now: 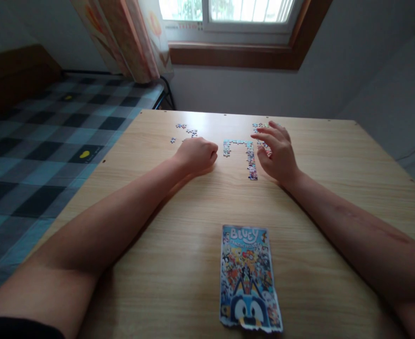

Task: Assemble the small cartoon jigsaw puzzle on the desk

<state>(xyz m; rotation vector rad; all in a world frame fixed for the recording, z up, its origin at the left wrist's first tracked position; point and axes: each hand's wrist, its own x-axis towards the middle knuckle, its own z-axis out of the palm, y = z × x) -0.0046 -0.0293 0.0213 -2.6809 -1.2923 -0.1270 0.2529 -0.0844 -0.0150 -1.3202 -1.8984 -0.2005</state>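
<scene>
A joined strip of small jigsaw pieces (247, 151) forms a corner shape on the wooden table (179, 235). My left hand (195, 154) rests in a fist on the table just left of the strip; whatever is inside it is hidden. My right hand (277, 150) hovers just right of the strip, fingers loosely spread and curved over more loose pieces (260, 126). A few scattered pieces (186, 129) lie beyond my left hand. A torn picture sheet (249, 278) printed "Bluey" lies near the table's front edge between my forearms.
A bed with a blue checked cover (48, 141) stands along the table's left side. A curtain (130, 37) and a window (228, 14) are on the far wall. A grey wall closes the right side.
</scene>
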